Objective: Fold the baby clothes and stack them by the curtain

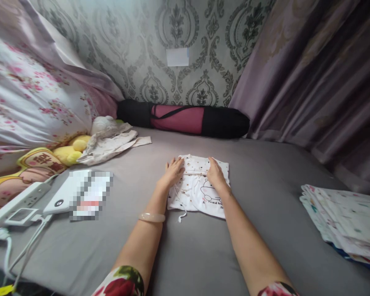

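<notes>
A small white printed baby garment (pixel 189 197) lies folded on the grey bed sheet, with a cartoon animal, lettering and a white drawstring on its front. My left hand (pixel 174 170) rests on its upper left corner, fingers stretched out and slightly apart. Near the upper right part, my right hand (pixel 217 176) has its fingers pressed together on the cloth, with the thumb tucked in. A folded layer runs across the top of the garment between both hands. The cloth under my right fingers is partly hidden.
A stack of folded clothes (pixel 345 218) lies on the right. To the left are a crumpled light garment (pixel 111 144), plush toys (pixel 70 152), a white device (pixel 70 191) and a power strip (pixel 27 199) with cables. A black and maroon bag (pixel 177 119) lies along the wall.
</notes>
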Demonstrator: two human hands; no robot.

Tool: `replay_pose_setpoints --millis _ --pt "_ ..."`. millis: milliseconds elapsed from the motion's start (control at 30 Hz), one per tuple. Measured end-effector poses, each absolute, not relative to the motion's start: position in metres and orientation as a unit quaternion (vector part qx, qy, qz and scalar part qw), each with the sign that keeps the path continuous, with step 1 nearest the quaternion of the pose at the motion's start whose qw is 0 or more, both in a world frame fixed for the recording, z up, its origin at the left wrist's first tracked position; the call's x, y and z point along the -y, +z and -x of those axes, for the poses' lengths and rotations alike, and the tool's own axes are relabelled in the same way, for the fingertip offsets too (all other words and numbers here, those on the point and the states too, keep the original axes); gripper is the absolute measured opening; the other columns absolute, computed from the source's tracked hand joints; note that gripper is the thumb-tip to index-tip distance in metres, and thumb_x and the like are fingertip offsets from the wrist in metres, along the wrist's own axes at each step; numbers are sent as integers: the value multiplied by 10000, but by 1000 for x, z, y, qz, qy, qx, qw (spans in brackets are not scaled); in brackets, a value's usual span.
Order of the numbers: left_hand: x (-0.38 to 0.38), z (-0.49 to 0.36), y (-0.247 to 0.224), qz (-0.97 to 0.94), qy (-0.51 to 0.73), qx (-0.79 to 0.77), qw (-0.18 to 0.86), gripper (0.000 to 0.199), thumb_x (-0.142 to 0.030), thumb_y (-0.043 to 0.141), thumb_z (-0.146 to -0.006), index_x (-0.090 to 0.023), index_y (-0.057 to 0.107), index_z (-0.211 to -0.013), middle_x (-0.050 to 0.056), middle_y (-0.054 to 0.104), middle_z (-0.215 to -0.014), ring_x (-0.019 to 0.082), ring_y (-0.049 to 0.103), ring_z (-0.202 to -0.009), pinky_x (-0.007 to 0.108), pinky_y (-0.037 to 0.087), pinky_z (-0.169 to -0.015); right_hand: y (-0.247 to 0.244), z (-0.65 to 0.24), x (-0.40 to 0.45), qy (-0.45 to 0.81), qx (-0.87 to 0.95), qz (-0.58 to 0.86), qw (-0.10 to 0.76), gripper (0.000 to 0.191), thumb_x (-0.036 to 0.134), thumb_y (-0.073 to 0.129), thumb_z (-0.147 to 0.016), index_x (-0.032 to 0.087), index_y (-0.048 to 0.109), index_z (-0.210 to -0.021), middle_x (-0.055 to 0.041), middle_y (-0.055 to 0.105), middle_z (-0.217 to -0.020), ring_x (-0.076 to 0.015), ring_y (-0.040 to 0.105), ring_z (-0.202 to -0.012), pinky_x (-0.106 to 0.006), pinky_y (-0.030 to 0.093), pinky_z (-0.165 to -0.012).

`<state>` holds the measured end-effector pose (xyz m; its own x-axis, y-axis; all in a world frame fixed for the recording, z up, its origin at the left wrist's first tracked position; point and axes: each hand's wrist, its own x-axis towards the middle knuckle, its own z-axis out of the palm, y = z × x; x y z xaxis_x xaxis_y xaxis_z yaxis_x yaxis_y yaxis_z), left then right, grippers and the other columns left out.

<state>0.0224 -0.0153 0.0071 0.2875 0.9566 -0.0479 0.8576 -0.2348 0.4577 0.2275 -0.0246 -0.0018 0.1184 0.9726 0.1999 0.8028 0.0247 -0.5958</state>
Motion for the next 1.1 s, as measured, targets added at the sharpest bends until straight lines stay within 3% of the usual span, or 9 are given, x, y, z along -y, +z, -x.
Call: replay_pose_setpoints --millis 200,333,433,567,900,1100 --pt "16 -22 10 -778 99 -593 181 482 -302 345 -959 -226 359 -1435 96 264 -1579 302 149 -1472 594 150 -1148 0 -228 32 45 674 702 225 577 -19 286 -829 33 466 -1375 -198 467 -1423 -257 445 -1314 -359 361 -1085" --pt "19 -33 19 -792 121 -580 149 483 -288 301 -980 -171 340 -1447 115 288 -1568 279 153 -1474 555 137 -1170 9 -219 39 -15 687 702 187 523 45 244 -897 21 468 -1370 -213 442 -1442 -291 380 -1356 -430 271 -1122" --pt "20 -47 19 -820 130 -546 114 487 -279 255 -994 -136 336 -1453 118 299 -1563 249 175 -1471 488 120 -1195 9 -204 42 16 729 668 151 508 174 235 -966 50 416 -1425 -170 357 -1522 -282 273 -1421 -466 174 -1157" --pt "21 -58 6 -831 99 -540 89 498 -297 267 -994 -100 360 -1443 138 322 -1549 254 226 -1456 439 185 -1188 1 -191 45 57 753 645 116 545 294 224 -990 92 346 -1481 -108 298 -1560 -240 203 -1452 -464 78 -1176" --pt "21 -54 -8 -809 95 -578 44 576 -454 247 -989 -151 351 -1467 144 304 -1556 284 224 -1456 479 221 -1165 -2 -193 48 41 708 697 106 582 303 213 -982 22 322 -1481 -137 274 -1565 -237 196 -1453 -410 61 -1176" --pt "20 -53 -5 -811 73 -578 60 603 -476 228 -984 -148 321 -1482 152 272 -1568 294 205 -1460 488 216 -1161 0 -200 49 41 667 737 99 592 318 227 -978 24 308 -1485 -147 259 -1570 -259 174 -1455 -438 91 -1167"
